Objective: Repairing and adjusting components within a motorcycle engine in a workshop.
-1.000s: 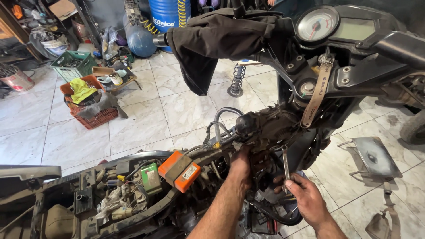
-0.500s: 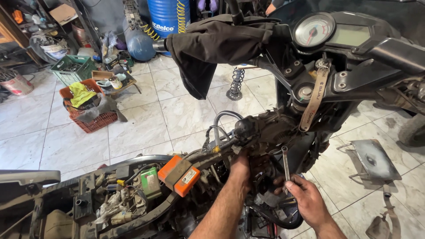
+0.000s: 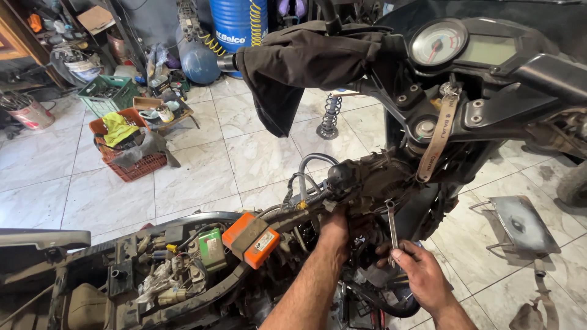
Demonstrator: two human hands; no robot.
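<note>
While the stripped motorcycle frame (image 3: 183,293) lies open, a spanner (image 3: 391,229) is held upright at the engine area.

The spanner is gripped by the right hand (image 3: 422,278), fingers closed round its lower shank, its head raised beside the dark engine parts (image 3: 373,183). The left hand (image 3: 333,229) is pushed among those parts; its fingers are hidden, so its grip cannot be told. The tool is probably best seated squarely on the fastener before any force is applied, with the part steadied by the left hand.
</note>
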